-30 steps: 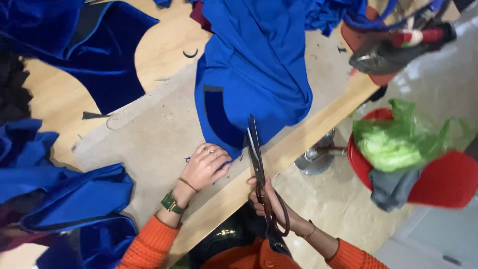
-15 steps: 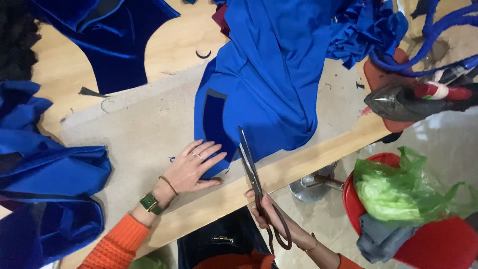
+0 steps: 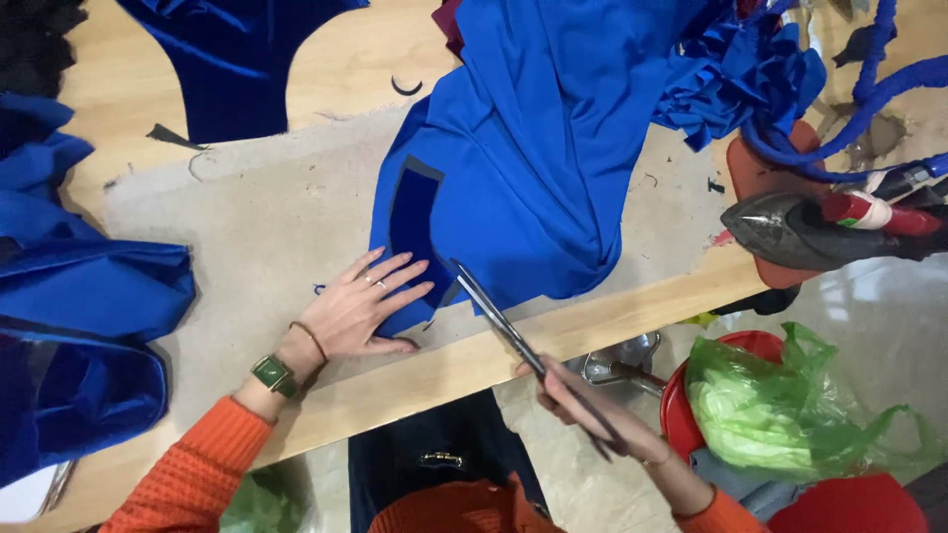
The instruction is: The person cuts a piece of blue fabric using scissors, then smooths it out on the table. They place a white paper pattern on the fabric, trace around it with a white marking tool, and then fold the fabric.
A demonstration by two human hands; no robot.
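My left hand (image 3: 360,308) lies flat with fingers spread on the near corner of a blue garment piece (image 3: 533,158), pressing it onto a beige padded cloth (image 3: 247,227) on the wooden table (image 3: 592,321). A darker blue facing (image 3: 410,212) is sewn along the piece's left edge. My right hand (image 3: 592,415) grips long dark scissors (image 3: 499,321); their closed blades point up-left and the tip touches the garment's lower edge beside my left fingers.
A dark iron (image 3: 820,222) rests on a brown pad at the right table edge, with blue cords above. Piles of blue fabric (image 3: 79,326) lie at left, with a cut blue panel at the top. A red bin with a green plastic bag (image 3: 780,405) stands on the floor.
The view has shifted left and up. My left hand stays flat on the garment corner. The scissors have tilted further over, with the tip remaining at the fabric's lower edge.
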